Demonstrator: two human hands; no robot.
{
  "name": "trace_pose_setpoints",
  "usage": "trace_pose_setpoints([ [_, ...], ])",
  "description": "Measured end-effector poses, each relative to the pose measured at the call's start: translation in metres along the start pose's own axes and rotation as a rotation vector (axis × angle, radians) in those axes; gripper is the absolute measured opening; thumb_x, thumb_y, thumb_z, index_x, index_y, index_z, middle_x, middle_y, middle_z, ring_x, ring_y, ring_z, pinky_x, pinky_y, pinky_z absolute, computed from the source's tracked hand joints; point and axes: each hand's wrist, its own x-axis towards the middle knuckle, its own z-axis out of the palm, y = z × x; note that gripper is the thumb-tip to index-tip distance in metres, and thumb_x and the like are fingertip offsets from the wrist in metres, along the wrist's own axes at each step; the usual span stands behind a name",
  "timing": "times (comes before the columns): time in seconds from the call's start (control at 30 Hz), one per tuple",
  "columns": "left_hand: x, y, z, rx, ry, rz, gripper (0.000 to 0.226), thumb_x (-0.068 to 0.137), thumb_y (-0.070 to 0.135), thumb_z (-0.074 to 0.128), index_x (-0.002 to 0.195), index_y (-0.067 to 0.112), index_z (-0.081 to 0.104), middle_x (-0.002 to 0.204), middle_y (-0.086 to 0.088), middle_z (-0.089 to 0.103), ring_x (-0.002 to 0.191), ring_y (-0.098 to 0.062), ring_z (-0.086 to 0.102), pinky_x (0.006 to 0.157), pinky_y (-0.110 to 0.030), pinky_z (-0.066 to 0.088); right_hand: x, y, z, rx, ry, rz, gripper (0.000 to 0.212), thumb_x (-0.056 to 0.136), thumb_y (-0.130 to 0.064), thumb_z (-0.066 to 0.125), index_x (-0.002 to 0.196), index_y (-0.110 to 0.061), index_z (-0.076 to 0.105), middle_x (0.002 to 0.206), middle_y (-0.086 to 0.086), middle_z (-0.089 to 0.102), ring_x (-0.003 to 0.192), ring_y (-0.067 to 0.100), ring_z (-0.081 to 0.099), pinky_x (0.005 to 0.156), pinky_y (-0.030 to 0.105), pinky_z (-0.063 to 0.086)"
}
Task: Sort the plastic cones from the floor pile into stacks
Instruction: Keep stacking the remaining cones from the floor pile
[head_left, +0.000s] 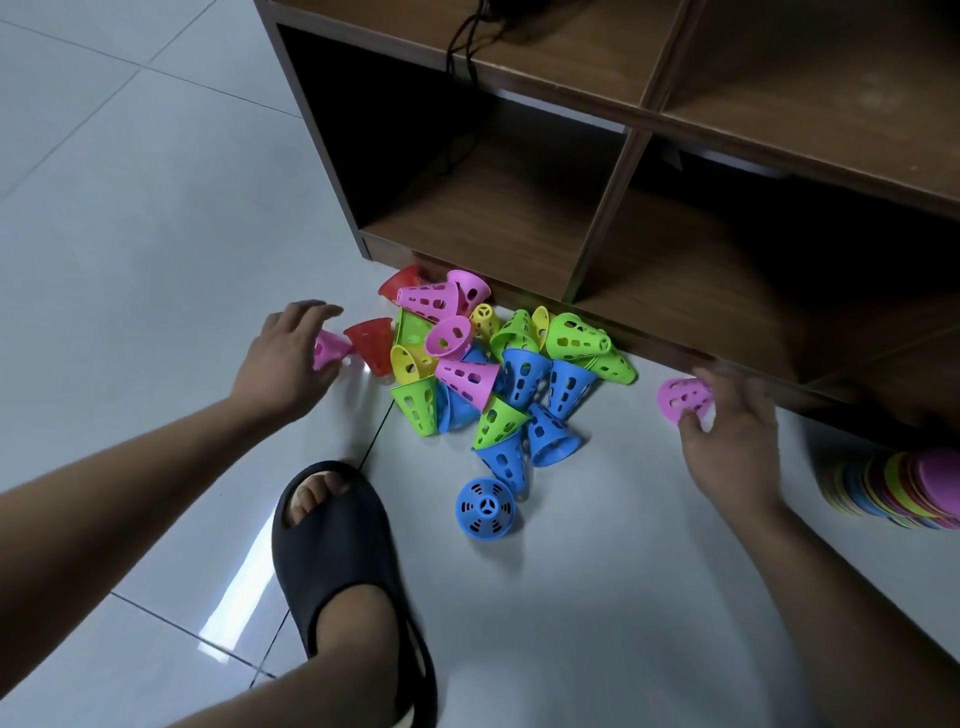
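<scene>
A pile of perforated plastic cones (493, 374) in pink, green, blue, yellow and red lies on the tiled floor against the foot of a wooden shelf. My left hand (291, 358) holds a pink cone (328, 349) at the pile's left edge, beside a red cone (371, 343). My right hand (732, 431) grips another pink cone (683, 397) to the right of the pile, near the shelf's base. One blue cone (485, 508) stands apart in front of the pile.
The brown wooden shelf unit (613, 218) with open compartments stands behind the pile, black cables (462, 62) hanging in it. A stack of coloured flat discs (904, 491) lies at the far right. My foot in a black slipper (337, 561) rests on the floor.
</scene>
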Motion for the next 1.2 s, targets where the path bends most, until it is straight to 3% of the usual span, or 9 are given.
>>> trace_pose_setpoints([
  [0.17,-0.004,-0.005,0.01,0.107,-0.097,-0.005,0.048,0.1,0.028,0.071,0.145,0.024,0.057,0.151,-0.008,0.056,0.135,-0.041,0.046,0.103,-0.056,0.051,-0.005,0.006,0.009,-0.025,-0.084,-0.016,0.053,0.09,-0.007,0.072,0.14,-0.016,0.055,0.145,0.012,0.055,0.124,0.038,0.054,0.097,0.048,0.056],
  [0.3,-0.016,-0.007,0.015,0.136,-0.035,0.022,0.034,0.094,0.011,0.074,0.127,0.017,0.071,0.122,-0.009,0.071,0.112,-0.039,0.053,0.085,-0.048,0.054,-0.017,0.004,0.016,-0.025,-0.072,-0.007,0.053,0.087,-0.006,0.074,0.137,-0.01,0.057,0.137,0.018,0.055,0.117,0.04,0.055,0.09,0.044,0.054],
  [0.43,-0.025,-0.008,0.013,0.161,-0.005,0.06,0.01,0.095,0.016,0.073,0.103,0.019,0.079,0.093,-0.002,0.073,0.091,-0.031,0.053,0.07,-0.039,0.049,-0.023,0.008,0.015,-0.066,0.01,-0.03,0.06,0.083,-0.004,0.075,0.138,-0.014,0.053,0.146,0.016,0.043,0.121,0.041,0.05,0.089,0.047,0.055],
  [0.63,-0.047,0.026,-0.011,-0.122,0.028,-0.077,0.004,0.099,0.024,0.073,0.1,0.025,0.077,0.089,0.008,0.077,0.08,-0.016,0.068,0.069,-0.032,0.05,-0.01,0.019,0.012,-0.023,-0.07,0.001,0.065,0.087,-0.006,0.075,0.145,-0.02,0.05,0.154,0.011,0.045,0.119,0.042,0.057,0.095,0.047,0.053],
  [0.73,-0.064,0.045,-0.019,-0.279,0.042,-0.18,0.003,0.098,0.027,0.073,0.099,0.028,0.076,0.086,0.015,0.077,0.083,-0.004,0.07,0.075,-0.029,0.053,-0.013,0.018,0.011,-0.024,-0.059,-0.03,0.055,0.088,-0.007,0.074,0.138,-0.022,0.053,0.143,0.011,0.051,0.11,0.041,0.063,0.083,0.042,0.057],
  [0.83,-0.082,0.066,-0.02,-0.43,0.018,-0.255,0.005,0.098,0.024,0.073,0.098,0.028,0.077,0.086,0.016,0.077,0.085,0.003,0.069,0.074,-0.014,0.048,-0.021,0.01,0.013,0.002,-0.081,0.004,0.041,0.094,-0.01,0.07,0.131,-0.023,0.057,0.135,0.01,0.053,0.101,0.039,0.067,0.075,0.033,0.052],
  [0.93,-0.095,0.086,-0.021,-0.569,-0.026,-0.265,0.009,0.099,0.021,0.072,0.096,0.027,0.078,0.083,0.014,0.077,0.08,-0.001,0.07,0.071,-0.012,0.049,-0.035,-0.002,0.015,0.054,-0.073,-0.005,0.033,0.096,-0.011,0.067,0.126,-0.021,0.06,0.13,0.008,0.06,0.101,0.037,0.066,0.078,0.035,0.053],
  [1.07,-0.102,0.111,-0.023,-0.739,-0.093,-0.234,0.013,0.102,0.018,0.07,0.097,0.026,0.078,0.084,0.005,0.077,0.066,-0.004,0.064,0.062,-0.019,0.049,-0.061,-0.015,0.021,0.149,-0.084,0.018,0.028,0.092,-0.004,0.068,0.116,-0.018,0.066,0.121,0.005,0.067,0.101,0.031,0.066,0.08,0.026,0.046],
  [1.2,-0.106,0.131,-0.019,-0.846,-0.167,-0.195,0.013,0.103,0.015,0.069,0.1,0.024,0.078,0.085,0.001,0.078,0.082,-0.018,0.072,0.07,-0.026,0.054,-0.085,-0.028,0.023,0.24,-0.096,0.08,0.028,0.093,-0.006,0.069,0.116,-0.021,0.066,0.118,0.002,0.069,0.101,0.025,0.066,0.084,0.03,0.053],
])
